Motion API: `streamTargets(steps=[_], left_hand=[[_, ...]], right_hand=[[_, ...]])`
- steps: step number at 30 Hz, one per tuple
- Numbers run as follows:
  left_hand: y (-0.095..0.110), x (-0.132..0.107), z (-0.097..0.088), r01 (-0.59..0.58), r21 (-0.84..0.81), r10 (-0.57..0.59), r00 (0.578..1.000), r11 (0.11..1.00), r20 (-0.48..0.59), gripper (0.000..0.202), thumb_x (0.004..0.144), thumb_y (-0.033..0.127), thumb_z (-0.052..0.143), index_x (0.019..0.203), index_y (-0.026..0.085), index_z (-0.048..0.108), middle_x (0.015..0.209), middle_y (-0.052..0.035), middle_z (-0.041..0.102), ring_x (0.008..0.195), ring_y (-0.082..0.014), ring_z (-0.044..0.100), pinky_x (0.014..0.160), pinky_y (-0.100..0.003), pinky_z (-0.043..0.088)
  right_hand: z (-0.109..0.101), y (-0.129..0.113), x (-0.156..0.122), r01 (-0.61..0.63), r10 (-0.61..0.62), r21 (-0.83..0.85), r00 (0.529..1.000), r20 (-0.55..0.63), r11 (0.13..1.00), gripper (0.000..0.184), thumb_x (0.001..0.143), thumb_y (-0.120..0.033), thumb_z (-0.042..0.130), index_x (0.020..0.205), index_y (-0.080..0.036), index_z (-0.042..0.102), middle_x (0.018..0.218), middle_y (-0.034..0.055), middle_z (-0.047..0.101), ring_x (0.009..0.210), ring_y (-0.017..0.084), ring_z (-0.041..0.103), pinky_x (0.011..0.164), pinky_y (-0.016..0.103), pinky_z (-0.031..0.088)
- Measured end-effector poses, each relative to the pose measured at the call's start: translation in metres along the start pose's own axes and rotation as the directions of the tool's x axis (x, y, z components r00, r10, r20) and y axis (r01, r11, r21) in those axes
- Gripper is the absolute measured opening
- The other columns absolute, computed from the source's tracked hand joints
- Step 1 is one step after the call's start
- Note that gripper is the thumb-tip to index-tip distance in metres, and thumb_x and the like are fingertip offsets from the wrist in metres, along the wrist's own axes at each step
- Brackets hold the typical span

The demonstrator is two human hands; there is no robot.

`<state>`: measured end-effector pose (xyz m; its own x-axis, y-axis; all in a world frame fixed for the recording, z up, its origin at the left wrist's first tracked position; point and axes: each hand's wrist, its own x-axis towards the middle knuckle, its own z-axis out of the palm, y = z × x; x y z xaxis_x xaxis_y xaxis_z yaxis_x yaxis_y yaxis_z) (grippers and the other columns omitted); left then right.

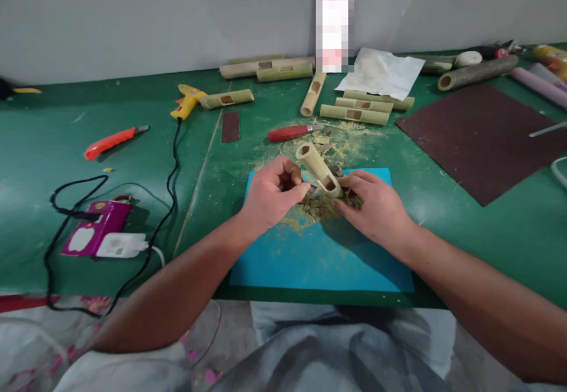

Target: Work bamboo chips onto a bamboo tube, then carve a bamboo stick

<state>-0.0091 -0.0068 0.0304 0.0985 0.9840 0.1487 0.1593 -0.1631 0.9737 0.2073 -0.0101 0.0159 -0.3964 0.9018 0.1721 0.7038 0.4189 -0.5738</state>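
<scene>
Hands working a notched bamboo tube [319, 169] over the blue mat [319, 256] — right hand [376, 209] gripping its base, left hand [272, 194] pinching something small at the slot — better keeping the tube braced.

One head-worn view, forward and down, close over the green table [66, 138] toward the wall [133, 14].

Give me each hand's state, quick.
Left hand: curled shut on a small piece, too small to identify.
Right hand: holding the bamboo tube at its lower end.
</scene>
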Motion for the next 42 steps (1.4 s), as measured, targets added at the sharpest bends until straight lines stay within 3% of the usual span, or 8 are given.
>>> streamTargets(steps=[9,20,26,33,36,39,42], left_hand=[[0.002,-0.002,0.001,0.045,-0.048,-0.041,0.996,0.998,0.083,0.014,0.070,0.016,0.067,0.077,0.020,0.055,0.059,0.0072,0.056,0.044,-0.0060,0.050,0.041,-0.017,0.036],[0.007,-0.004,0.002,0.047,-0.075,-0.047,0.999,0.996,-0.008,0.022,0.069,0.019,0.069,0.067,0.020,0.047,0.056,0.0075,0.050,0.044,-0.0052,0.047,0.043,-0.018,0.036],[0.008,-0.003,0.002,0.047,-0.074,-0.046,0.999,0.996,0.012,0.019,0.069,0.015,0.068,0.077,0.021,0.052,0.059,0.0079,0.053,0.044,-0.0053,0.046,0.041,-0.017,0.035],[0.008,-0.006,0.001,-0.001,-0.051,-0.002,0.999,0.999,-0.043,0.025,0.069,0.018,0.069,0.065,0.020,0.044,0.059,0.0061,0.051,0.046,-0.0044,0.044,0.044,-0.018,0.035],[0.009,-0.006,0.002,0.039,-0.023,-0.039,0.999,0.999,-0.001,0.017,0.070,0.018,0.069,0.074,0.020,0.052,0.056,0.0071,0.052,0.044,-0.0052,0.043,0.043,-0.018,0.034],[0.011,-0.005,0.002,0.052,-0.055,-0.051,0.998,0.997,0.025,0.023,0.070,0.017,0.069,0.088,0.021,0.055,0.054,0.0094,0.051,0.043,-0.0064,0.044,0.042,-0.017,0.034],[0.011,-0.005,0.003,0.024,-0.083,-0.025,1.000,0.996,-0.009,0.023,0.069,0.017,0.069,0.075,0.021,0.047,0.059,0.0077,0.053,0.046,-0.0051,0.044,0.044,-0.017,0.036]], right_hand=[[0.000,-0.001,0.000,-0.022,0.023,-0.012,1.000,0.019,1.000,0.026,0.085,-0.029,0.067,0.107,-0.016,0.073,0.102,0.0119,0.071,0.094,0.027,0.066,0.080,0.039,0.052],[0.003,0.002,0.001,-0.005,0.005,-0.004,1.000,0.001,1.000,0.025,0.084,-0.028,0.065,0.106,-0.017,0.073,0.101,0.0118,0.071,0.093,0.027,0.066,0.078,0.039,0.052],[0.001,0.001,0.000,-0.010,0.010,0.009,1.000,0.003,1.000,0.023,0.085,-0.028,0.065,0.105,-0.019,0.072,0.103,0.0109,0.071,0.094,0.026,0.065,0.079,0.037,0.051],[0.000,0.000,0.000,-0.014,0.014,-0.008,1.000,0.012,1.000,0.022,0.086,-0.029,0.064,0.104,-0.020,0.072,0.102,0.0104,0.070,0.089,0.024,0.064,0.074,0.036,0.050],[-0.001,0.000,0.000,-0.022,0.023,-0.008,1.000,0.022,1.000,0.022,0.086,-0.029,0.064,0.104,-0.019,0.072,0.103,0.0113,0.071,0.092,0.025,0.065,0.077,0.037,0.050],[-0.001,0.000,0.001,-0.031,0.032,-0.015,0.999,0.026,0.999,0.025,0.086,-0.030,0.064,0.106,-0.018,0.072,0.103,0.0119,0.070,0.092,0.026,0.065,0.076,0.038,0.051],[0.001,0.001,0.001,-0.022,0.022,-0.016,1.000,0.013,1.000,0.026,0.086,-0.029,0.064,0.107,-0.017,0.073,0.103,0.0122,0.070,0.092,0.026,0.065,0.076,0.038,0.051]])
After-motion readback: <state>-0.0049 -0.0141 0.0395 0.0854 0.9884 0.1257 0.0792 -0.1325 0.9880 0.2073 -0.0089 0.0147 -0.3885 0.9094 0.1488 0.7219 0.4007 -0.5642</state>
